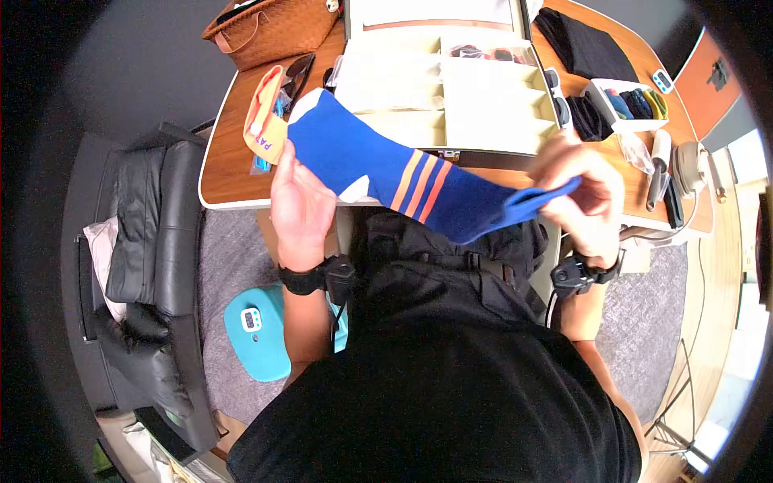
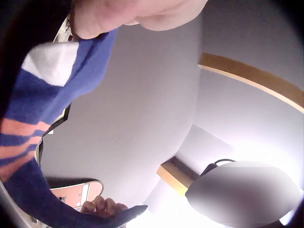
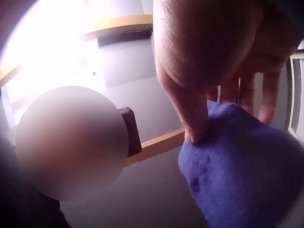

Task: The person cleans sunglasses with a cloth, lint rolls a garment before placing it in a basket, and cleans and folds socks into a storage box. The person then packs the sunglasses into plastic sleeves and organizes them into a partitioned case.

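A blue sock (image 1: pixel 326 153) with orange stripes and white patches is stretched between both hands above the table's front edge. My left hand (image 1: pixel 302 205), palm up, holds its foot end, fingers partly hidden behind the fabric. By that end is an orange and yellow piece (image 1: pixel 270 133) with letters; whether it is attached, I cannot tell. My right hand (image 1: pixel 584 193) pinches the sock's cuff, which gapes a little. In the right wrist view the thumb presses on the blue fabric (image 3: pixel 247 156), other fingers behind it. The left wrist view shows the striped sock (image 2: pixel 28 99) hanging in a curve.
Behind the sock lies an open compartment case (image 1: pixel 394 80) with a few items. A woven basket (image 1: pixel 274 32) stands back left. At right are a white box (image 1: pixel 624 125) of rolled fabrics, dark cloth (image 1: pixel 584 48) and headphones (image 1: pixel 691 169). A teal stool (image 1: pixel 266 346) is below left.
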